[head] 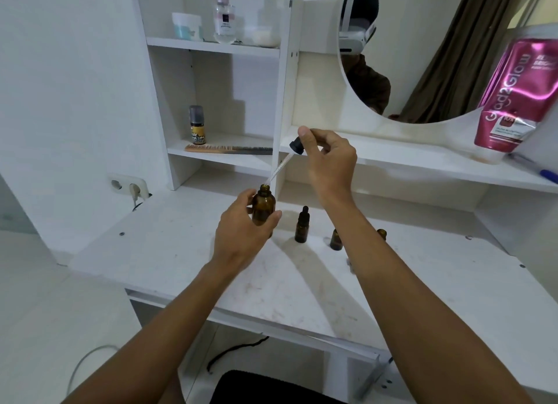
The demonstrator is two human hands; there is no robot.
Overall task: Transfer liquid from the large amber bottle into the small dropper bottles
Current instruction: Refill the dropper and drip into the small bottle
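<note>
The large amber glass bottle (263,204) is held upright above the white tabletop (169,252), uncapped, with its open neck facing up. The left hand (241,231) grips the bottle body from the left side: the fingers (238,199) wrap behind it and the thumb presses its front, with the forearm extended forward from the lower left. The right hand (327,159) is raised above and to the right of the bottle, wrist bent, its fingers pinched closed on the black rubber bulb of a glass dropper pipette (282,166). The pipette slants down to the left; its tip is at the bottle mouth. Three small amber dropper bottles stand on the tabletop to the right of the large one: a capped small bottle (302,226) with a black dropper top, and two uncapped small bottles (336,240) partly hidden behind the right forearm. A wooden comb (223,149) lies on the lower shelf behind.
</note>
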